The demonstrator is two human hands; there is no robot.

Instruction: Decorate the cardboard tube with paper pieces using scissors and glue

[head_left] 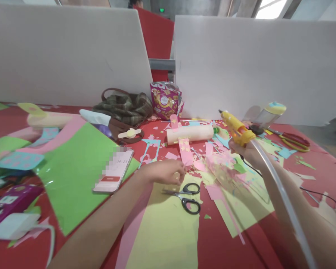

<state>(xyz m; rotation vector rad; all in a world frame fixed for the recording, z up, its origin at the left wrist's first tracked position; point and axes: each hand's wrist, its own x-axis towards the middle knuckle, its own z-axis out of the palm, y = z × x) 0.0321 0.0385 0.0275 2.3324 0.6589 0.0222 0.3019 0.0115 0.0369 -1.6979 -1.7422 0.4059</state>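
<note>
The cutting looks well advanced: small pink, blue and green scraps (pixel 224 164) are strewn across the middle of the red worktop (pixel 212 239), and a pink strip with yellow stars (pixel 185 151) lies against the white tube (pixel 190 134), which rests on its side towards the far edge; joining seems only partly done, as a judgement, since that strip reaches loosely towards the near edge and most of the tube's surface is plain; a large green sheet (pixel 75 179) on the left and a yellow sheet (pixel 168 228) running to the near edge offer broad uncut areas. The right hand (pixel 240 149) is closed around a yellow glue gun (pixel 236 127), its nozzle pointing up and away, apart from the tube, a long clear glue stick (pixel 271 172) trailing from its rear; the left hand (pixel 170 172) hovers or rests with curled fingers near the strip's lower end, just beyond the black-handled scissors (pixel 180 194), and whether it pinches anything cannot be told. The tube's underside is hidden, so how the strip is fixed to it is unclear; the green piece (pixel 217 130) at its right end is hard to make out; the pixelated phone (pixel 116 172) is partly unreadable; both forearms and the worktop's near corners are cut off by the frame.
</note>
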